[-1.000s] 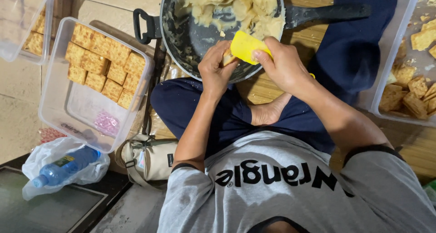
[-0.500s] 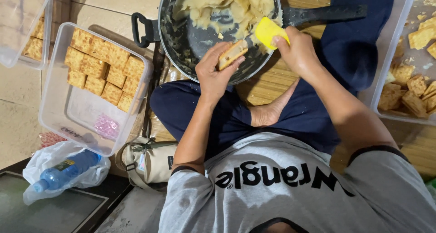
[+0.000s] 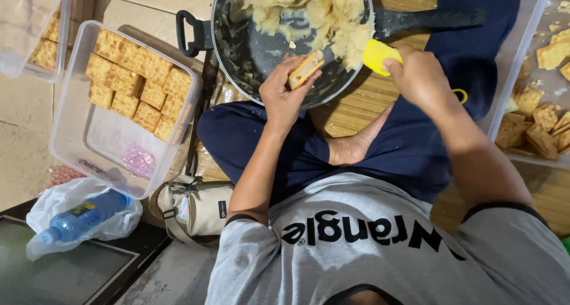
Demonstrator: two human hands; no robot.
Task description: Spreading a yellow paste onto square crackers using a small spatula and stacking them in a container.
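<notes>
Her left hand [image 3: 284, 94] pinched a filled cracker [image 3: 305, 68] over the dark pan [image 3: 261, 49], while just beside it the right hand [image 3: 423, 78] gripped a yellow scraper [image 3: 379, 54] against the pale filling [image 3: 314, 11].

both hands [image 3: 285, 94] [image 3: 421, 76] raised, fingers curled

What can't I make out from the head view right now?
- Yellow scraper: only its blade shows; the right hand hides the rest.
- Pan: far rim cut off by the top edge.
- Filled square piece in the left hand: its underside is hidden by the fingers.
- Right-side container: cut off by the frame edge.
</notes>
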